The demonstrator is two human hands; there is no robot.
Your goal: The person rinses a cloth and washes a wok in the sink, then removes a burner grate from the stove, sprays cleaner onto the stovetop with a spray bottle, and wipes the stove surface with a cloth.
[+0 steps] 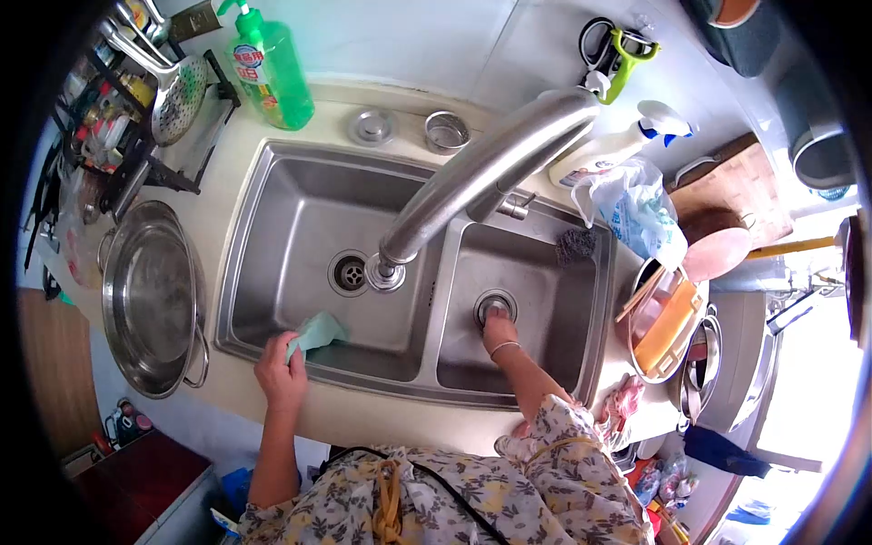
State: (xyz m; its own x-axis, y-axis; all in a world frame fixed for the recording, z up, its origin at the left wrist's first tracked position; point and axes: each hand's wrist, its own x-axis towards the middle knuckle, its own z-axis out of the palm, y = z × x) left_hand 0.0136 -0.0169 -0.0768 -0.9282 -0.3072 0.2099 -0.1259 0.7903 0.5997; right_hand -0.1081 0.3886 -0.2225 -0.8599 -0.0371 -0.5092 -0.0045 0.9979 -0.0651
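My left hand [283,371] is at the front rim of the large left basin [291,200], closed on a pale green cloth [320,333] that hangs over the inside edge. My right hand [499,329] reaches down into the smaller right basin [545,350]. Its fingers are drawn together at the metal drain [495,307], and what they grip there is hidden. In the left basin the drain hole [350,272] lies uncovered. The steel faucet [495,173] arches over the left basin, its spout end near that drain.
Behind the sink stand a green soap bottle [272,73], a round metal lid [371,127] and a small metal cup [446,133]. A large steel pot [150,300] is at left. A dark scrubber [575,245] lies in the right basin's back corner; a bin-like container [668,327] is at right.
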